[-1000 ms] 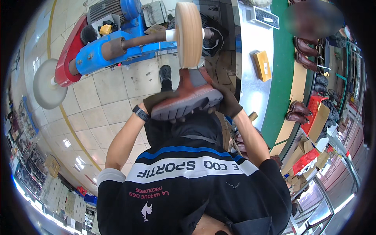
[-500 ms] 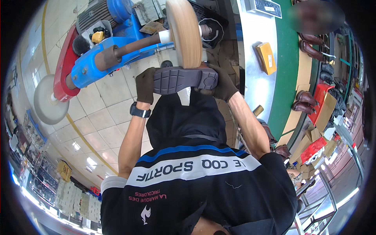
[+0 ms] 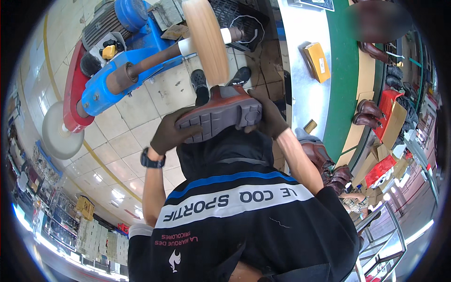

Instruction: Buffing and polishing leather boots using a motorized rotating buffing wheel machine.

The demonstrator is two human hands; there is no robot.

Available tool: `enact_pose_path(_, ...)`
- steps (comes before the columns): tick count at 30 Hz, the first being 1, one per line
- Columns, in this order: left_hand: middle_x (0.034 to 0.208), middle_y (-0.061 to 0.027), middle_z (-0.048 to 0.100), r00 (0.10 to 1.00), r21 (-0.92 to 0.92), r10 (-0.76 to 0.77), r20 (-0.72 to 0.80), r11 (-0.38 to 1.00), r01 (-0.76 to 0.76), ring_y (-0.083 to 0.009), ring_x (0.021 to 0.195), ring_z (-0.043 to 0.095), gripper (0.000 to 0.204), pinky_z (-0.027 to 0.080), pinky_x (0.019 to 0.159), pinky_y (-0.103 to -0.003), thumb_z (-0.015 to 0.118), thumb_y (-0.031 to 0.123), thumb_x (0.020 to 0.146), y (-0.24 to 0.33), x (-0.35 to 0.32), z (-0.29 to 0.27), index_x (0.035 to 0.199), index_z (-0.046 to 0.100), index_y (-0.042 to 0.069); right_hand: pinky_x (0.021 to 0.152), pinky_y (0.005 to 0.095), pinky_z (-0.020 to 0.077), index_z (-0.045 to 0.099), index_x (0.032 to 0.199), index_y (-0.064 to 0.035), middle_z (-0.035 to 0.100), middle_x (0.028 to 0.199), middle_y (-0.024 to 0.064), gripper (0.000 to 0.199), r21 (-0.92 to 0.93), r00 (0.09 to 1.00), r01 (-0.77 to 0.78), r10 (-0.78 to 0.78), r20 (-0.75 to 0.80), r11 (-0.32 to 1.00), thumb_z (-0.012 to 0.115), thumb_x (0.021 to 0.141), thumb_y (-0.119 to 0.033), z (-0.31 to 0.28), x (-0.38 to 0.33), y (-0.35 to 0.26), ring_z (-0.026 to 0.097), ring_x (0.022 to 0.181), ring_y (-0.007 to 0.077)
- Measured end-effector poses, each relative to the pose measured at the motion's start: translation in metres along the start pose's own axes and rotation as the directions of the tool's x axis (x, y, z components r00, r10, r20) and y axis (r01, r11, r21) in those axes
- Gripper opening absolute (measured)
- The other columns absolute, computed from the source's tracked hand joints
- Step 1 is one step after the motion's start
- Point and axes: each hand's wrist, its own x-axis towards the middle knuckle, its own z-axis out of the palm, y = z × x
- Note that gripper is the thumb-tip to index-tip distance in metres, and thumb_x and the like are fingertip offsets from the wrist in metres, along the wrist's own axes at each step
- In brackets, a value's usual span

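I hold a brown leather boot (image 3: 221, 113) with a grey treaded sole in both gloved hands, in front of my chest. My left hand (image 3: 169, 134) grips the toe end of the sole. At the heel end, my right hand (image 3: 268, 120) clasps the boot. The sole faces me and the brown upper points toward a tan buffing wheel (image 3: 206, 40), whose lower rim is just above the boot. The wheel sits on a shaft of a blue polishing machine (image 3: 117, 70). A black watch is on my left wrist.
A white disc (image 3: 58, 131) sits on the machine's far left end. To the right runs a green-edged workbench (image 3: 340, 94) with a yellow box (image 3: 317, 61) and brown boots (image 3: 369, 113). Red crates, cardboard boxes and more boots (image 3: 324, 157) lie at the lower right. The floor is tiled.
I have turned the boot over: a second ago its brown upper faced me, now the grey sole does. The boot has also dropped slightly lower below the wheel.
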Motion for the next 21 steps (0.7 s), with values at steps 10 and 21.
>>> enact_pose_path(10,0.117,-0.0184,0.054,0.979,-0.411,-0.019,0.204,0.906,0.103,-0.0230,0.108,0.053,0.074,0.040,0.094,-0.031,0.070,0.025,0.076,0.005,0.036,0.070,0.134,0.033,-0.002,0.067,0.0317,0.0551,0.046,0.123,-0.0087,0.059,0.103,0.0071,0.050,0.068,0.965,0.094,-0.074,-0.252,0.993,0.054,0.086,-0.042,0.018,-0.025,0.014,0.061,0.089,0.0181)
enact_pose_path(21,0.125,-0.0187,0.049,0.858,-0.474,0.005,0.513,0.835,0.279,-0.0218,0.099,0.059,0.065,0.047,0.086,-0.032,0.059,0.026,0.087,-0.026,0.029,0.091,0.136,0.024,0.002,0.078,0.0297,0.0478,0.051,0.121,-0.0042,0.063,0.099,0.0072,0.061,-0.647,0.954,0.120,-0.268,-0.135,0.753,0.075,0.066,-0.018,-0.039,-0.083,0.001,0.061,0.084,0.0159)
